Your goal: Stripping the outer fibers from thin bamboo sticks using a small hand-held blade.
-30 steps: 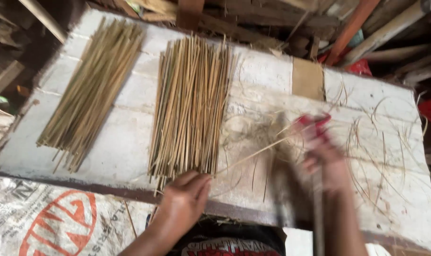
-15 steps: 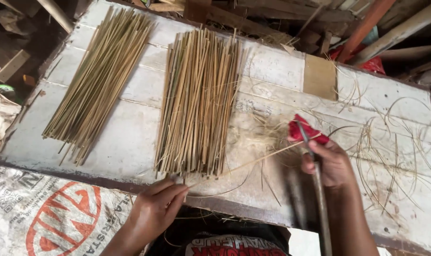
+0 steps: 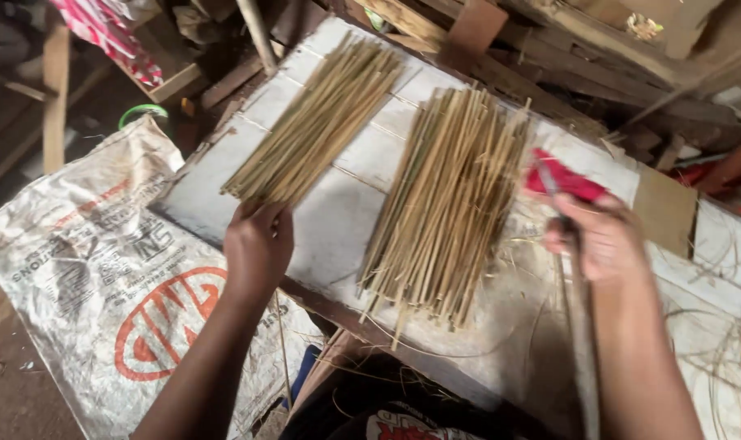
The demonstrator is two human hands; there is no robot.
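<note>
Left hand [image 3: 259,244] on greenish split-bamboo bundle [image 3: 317,122], matt, fibrous; paler, dry straw-coloured bamboo bundle [image 3: 452,200] at 3 o'clock of it. Board [image 3: 338,220] rough wood, chalky white paint, worn, scuffed. Right hand [image 3: 602,240] grips dull grey metal blade [image 3: 578,326], red cloth wrap [image 3: 566,179] at 12 o'clock. Woven plastic sack [image 3: 101,269] at 8 o'clock, printed, creased, slight sheen

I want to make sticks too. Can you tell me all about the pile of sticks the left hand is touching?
The left pile of sticks is a loose bundle of thin, straight, yellow-green strips that look like split bamboo. It lies slanted on the white wooden board, spreading a little at its near end. The left hand touches that near end. A second pile lies apart, to its right.
</note>
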